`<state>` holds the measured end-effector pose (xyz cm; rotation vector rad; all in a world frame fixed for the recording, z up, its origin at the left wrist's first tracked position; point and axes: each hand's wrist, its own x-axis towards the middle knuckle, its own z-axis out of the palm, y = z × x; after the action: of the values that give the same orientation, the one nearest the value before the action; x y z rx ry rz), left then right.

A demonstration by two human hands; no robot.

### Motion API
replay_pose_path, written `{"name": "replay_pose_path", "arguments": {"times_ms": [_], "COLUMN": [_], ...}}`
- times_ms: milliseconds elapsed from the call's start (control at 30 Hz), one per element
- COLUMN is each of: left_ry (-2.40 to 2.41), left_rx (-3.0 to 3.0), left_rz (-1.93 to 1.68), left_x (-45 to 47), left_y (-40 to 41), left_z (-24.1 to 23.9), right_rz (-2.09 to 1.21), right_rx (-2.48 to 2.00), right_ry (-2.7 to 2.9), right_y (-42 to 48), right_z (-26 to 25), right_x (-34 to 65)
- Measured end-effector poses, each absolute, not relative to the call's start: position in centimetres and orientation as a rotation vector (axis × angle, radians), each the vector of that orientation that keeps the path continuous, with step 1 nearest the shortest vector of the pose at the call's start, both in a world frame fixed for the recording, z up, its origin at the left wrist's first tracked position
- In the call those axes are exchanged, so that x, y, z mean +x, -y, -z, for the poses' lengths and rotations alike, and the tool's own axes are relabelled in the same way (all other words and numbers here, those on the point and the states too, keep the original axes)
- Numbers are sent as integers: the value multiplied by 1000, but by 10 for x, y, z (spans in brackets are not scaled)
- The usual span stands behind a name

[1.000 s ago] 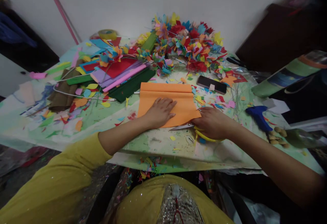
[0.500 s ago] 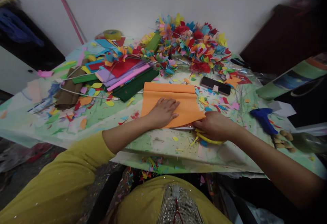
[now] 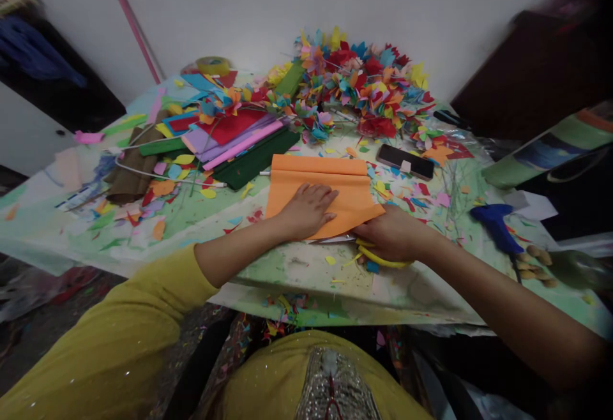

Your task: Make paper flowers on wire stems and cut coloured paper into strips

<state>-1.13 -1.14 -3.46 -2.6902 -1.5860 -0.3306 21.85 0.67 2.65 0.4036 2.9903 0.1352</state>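
An orange sheet (image 3: pixel 320 184), folded or rolled along its far edge, lies on the table in front of me. My left hand (image 3: pixel 309 210) rests flat on it with the fingers stretched out, pressing it down. At its near right corner my right hand (image 3: pixel 390 232) grips yellow-handled scissors (image 3: pixel 385 257). Their metal blades show partly at the sheet's lower edge, and the rest is hidden beneath the sheet. A white stick (image 3: pixel 265 173) pokes out to the left from under the fold.
Coloured paper flowers (image 3: pixel 364 82) are heaped at the back. Folded sheets, among them a dark green one (image 3: pixel 256 159), lie to the left. A phone (image 3: pixel 405 161), a blue glue gun (image 3: pixel 498 227) and a green cylinder (image 3: pixel 536 152) are on the right. Paper scraps are scattered about.
My right hand and the scissors have moved a little to the left, further under the orange sheet's near edge. My left hand stays flat on the sheet.
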Motion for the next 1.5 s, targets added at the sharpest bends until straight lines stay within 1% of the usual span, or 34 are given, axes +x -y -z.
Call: {"name": "replay_pose_path", "arguments": {"times_ms": [567,833,1033,1367,1500], "left_ry": [1582,1650,1533,1520,1526], "left_rx": [-2719,-2808,-2727,-2703,-2709], "left_rz": [335,464,320,326,333], "left_x": [-11,-30,-41,-40,-40], "left_y": [11,6,11,9,9], "left_z": [35,26,28,32,34], "right_rz": [-114,-111,-79,-113,-117], "right_rx": [359,342,388,350,307], "right_ry": [-2948,-2976,-2991,-3046,-2977], "right_y": [-5,-3,0,2,1], "right_z": [-26,-28,-30,-26,-24], "right_x": [206,207,202,186,189]}}
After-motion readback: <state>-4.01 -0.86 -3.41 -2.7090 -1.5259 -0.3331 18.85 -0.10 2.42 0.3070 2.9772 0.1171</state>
